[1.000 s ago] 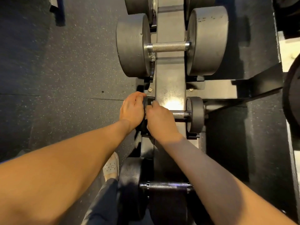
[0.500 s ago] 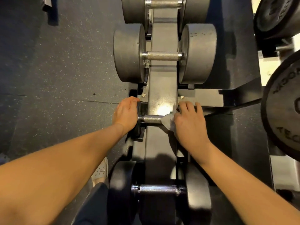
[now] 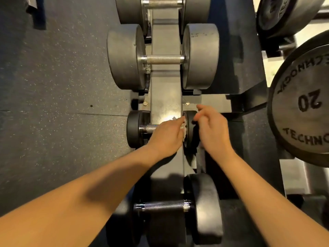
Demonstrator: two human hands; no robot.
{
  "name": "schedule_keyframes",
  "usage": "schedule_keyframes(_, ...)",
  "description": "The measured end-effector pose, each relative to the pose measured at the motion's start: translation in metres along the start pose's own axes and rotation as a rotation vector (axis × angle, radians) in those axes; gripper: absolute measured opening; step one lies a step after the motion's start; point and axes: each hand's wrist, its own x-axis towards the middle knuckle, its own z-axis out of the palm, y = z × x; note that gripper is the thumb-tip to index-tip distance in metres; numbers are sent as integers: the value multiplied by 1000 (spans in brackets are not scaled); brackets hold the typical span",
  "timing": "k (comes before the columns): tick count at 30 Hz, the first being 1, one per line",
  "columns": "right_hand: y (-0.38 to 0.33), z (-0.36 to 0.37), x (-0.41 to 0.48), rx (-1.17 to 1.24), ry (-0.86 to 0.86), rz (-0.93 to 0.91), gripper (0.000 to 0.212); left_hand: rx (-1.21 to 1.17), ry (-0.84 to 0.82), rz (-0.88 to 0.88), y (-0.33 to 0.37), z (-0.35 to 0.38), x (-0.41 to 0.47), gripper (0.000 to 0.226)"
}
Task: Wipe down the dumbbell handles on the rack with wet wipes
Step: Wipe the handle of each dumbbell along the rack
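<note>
A small black dumbbell sits across the grey rack spine (image 3: 165, 102), and the left end of its knurled steel handle (image 3: 149, 128) shows bare. My left hand (image 3: 166, 134) wraps the right part of that handle, with a white wet wipe (image 3: 184, 126) bunched under its fingertips against the inner face of the right head (image 3: 190, 120). My right hand (image 3: 211, 130) hovers over that right head with loose, parted fingers and holds nothing. A larger grey dumbbell (image 3: 164, 59) rests one slot farther up, and a black dumbbell (image 3: 165, 205) lies one slot nearer me.
Another grey dumbbell (image 3: 164, 4) sits at the top of the rack. Large weight plates (image 3: 302, 104) marked 20 stand on a rack at the right. Speckled dark rubber floor (image 3: 62, 86) spreads to the left. The rack's black base (image 3: 231, 107) runs out to the right.
The wipe has passed from my right hand to my left. My left hand moved off the left head onto the handle, and my right hand shifted right onto the right head.
</note>
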Motion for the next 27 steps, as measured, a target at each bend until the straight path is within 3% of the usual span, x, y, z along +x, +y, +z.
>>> schedule_keyframes(2,-3,2,13,172,156,196,22,67,17,-1,3,2,0,26)
schedule_keyframes(5,3,27,36,282,124,372,21,129,-126,-144,9,-7,22,24)
schedule_keyframes(8,10,54,39,3,165,255,24,32,-367,-332,8,-18,56,25)
schedule_keyframes(11,17,59,37,-11,249,179,26,-53,-478,-337,2,-22,68,26)
schedule_keyframes(13,16,56,38,-22,228,191,26,30,-401,-220,2,-22,52,32)
schedule_keyframes(16,12,56,38,-47,196,205,25,135,-96,37,-3,-9,1,23)
schedule_keyframes(20,9,54,38,-76,179,233,24,333,68,194,-13,23,-17,44)
schedule_keyframes(23,10,57,39,-81,183,232,22,282,27,126,-3,15,2,33)
schedule_keyframes(27,9,56,41,-104,189,230,23,123,-272,21,-2,-18,27,14)
